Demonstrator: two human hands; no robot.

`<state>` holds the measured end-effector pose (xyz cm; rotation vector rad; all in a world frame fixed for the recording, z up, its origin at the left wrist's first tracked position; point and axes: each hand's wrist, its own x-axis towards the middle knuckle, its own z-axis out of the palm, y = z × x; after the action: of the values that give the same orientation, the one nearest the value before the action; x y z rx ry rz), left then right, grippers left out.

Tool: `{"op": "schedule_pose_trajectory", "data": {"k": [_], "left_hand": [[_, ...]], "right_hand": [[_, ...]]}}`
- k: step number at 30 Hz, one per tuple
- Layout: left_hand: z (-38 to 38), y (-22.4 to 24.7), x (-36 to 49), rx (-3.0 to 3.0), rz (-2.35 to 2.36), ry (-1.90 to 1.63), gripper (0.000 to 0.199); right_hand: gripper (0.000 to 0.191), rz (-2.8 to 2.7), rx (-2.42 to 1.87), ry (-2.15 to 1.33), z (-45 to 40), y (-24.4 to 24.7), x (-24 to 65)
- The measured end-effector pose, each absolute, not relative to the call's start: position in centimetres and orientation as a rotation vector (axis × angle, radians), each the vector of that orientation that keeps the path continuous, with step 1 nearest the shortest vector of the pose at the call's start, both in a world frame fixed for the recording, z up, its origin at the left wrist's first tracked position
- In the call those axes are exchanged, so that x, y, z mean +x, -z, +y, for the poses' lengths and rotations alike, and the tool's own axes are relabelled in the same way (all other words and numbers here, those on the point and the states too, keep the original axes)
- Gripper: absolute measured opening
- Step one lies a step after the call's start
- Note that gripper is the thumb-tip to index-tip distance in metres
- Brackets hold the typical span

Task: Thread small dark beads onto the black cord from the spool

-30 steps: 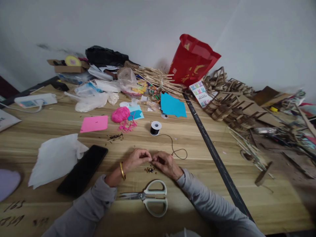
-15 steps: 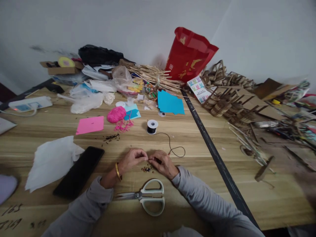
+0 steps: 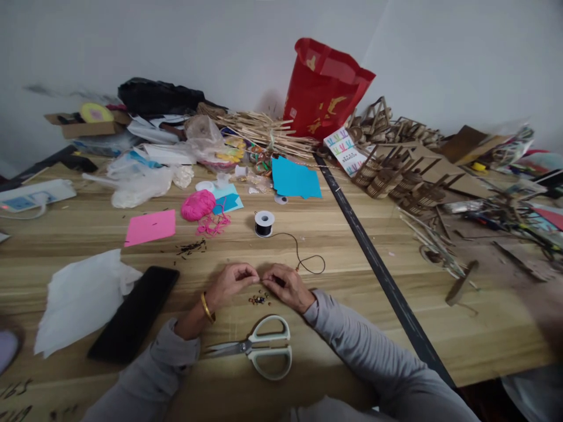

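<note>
My left hand, with a gold bangle at its wrist, pinches something too small to make out. Just to its right, my right hand has its fingertips closed on the black cord. That cord loops over the table from a white spool behind the hands. The fingertips of both hands almost meet. Several small brown and dark beads lie on the wood below them. Nearer to me rest scissors with pale handles, blades pointing left and slightly apart.
At the left lie a black phone, white tissue and pink paper. Pink yarn and blue sheets sit farther back. A red bag stands by the wall, with small woven baskets at the right.
The camera view has turned slightly right, so most things appear shifted left. Both hands remain fingertip to fingertip above the beads, with a small gap now between them.
</note>
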<state>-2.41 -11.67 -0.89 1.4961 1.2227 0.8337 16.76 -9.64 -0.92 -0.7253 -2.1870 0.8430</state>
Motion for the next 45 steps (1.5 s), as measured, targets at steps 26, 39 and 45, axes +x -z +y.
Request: {"op": "schedule_pose_trajectory", "data": {"k": [26, 39, 45], "left_hand": [[-12.1, -0.4, -1.7, 1.727, 1.238, -0.703, 0.031], [-12.2, -0.9, -1.3, 1.699, 1.312, -0.720, 0.030], [-12.2, -0.8, -1.2, 1.745, 1.319, -0.715, 0.026]], "right_hand": [[0.017, -2.123, -0.753, -0.940, -9.6, 0.5, 16.8], [0.015, -2.114, -0.768, -0.951, -9.7, 0.6, 16.9], [0.015, -2.095, -0.761, -0.939, -9.8, 0.2, 16.8]]}}
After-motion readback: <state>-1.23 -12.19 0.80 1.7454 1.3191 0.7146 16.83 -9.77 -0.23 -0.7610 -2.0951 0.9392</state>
